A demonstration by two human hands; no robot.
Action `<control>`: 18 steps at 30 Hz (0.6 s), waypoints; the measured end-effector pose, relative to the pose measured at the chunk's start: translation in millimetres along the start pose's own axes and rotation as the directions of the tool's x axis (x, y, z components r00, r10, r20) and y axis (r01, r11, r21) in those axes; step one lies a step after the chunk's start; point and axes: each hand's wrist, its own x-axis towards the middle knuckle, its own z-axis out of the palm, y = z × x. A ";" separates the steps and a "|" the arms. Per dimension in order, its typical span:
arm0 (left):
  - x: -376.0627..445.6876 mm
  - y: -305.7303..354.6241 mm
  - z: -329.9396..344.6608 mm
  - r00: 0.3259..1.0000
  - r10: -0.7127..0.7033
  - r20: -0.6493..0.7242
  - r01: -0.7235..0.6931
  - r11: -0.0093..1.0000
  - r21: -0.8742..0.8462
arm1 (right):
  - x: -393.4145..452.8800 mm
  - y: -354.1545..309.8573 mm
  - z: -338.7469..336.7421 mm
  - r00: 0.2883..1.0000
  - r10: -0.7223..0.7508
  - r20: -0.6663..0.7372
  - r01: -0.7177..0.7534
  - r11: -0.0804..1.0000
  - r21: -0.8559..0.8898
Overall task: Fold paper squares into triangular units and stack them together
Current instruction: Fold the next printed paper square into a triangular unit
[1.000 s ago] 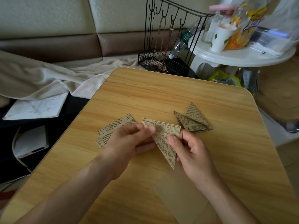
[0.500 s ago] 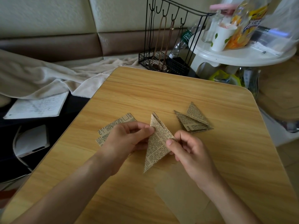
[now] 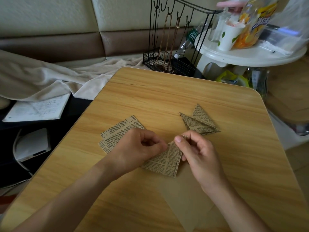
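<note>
A newsprint paper triangle (image 3: 164, 162) lies low over the wooden table (image 3: 167, 97), its point up between both hands. My left hand (image 3: 135, 148) pinches its upper left edge with curled fingers. My right hand (image 3: 195, 151) pinches the top point and right edge with thumb and forefinger. Two folded triangular units (image 3: 199, 122) lie overlapped on the table just beyond my right hand. A small stack of flat newsprint squares (image 3: 117, 133) lies partly under my left hand.
A plain brown sheet (image 3: 184, 198) lies on the table under my right wrist. Beyond the far edge stand a black wire rack (image 3: 168, 62) and a white round side table (image 3: 250, 54) with a cup and bottles. A blanket and notebook (image 3: 36, 108) lie at left.
The paper triangle has turned and dropped from a raised, upright pose to lie lower and flatter. Both hands have closed in on its top point.
</note>
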 end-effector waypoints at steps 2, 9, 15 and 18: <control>-0.5 -0.2 -0.1 1.000 0.014 0.006 -0.014 1.000 0.018 | -0.5 -0.6 -0.5 0.998 -0.005 0.068 0.005 1.000 -0.005; -1.3 1.0 -2.5 0.999 0.046 -0.022 -0.043 0.993 0.113 | -0.3 1.2 -0.6 1.000 -0.005 -0.025 0.004 1.000 -0.026; -4.1 -1.6 -9.8 0.998 0.036 -0.053 -0.028 0.988 0.151 | -0.1 2.6 0.9 0.996 0.006 -0.088 -0.004 1.000 0.029; -5.6 -3.2 -12.9 0.998 0.025 -0.056 -0.019 0.994 0.111 | 0.1 2.4 1.0 0.992 0.025 -0.121 -0.019 0.999 0.046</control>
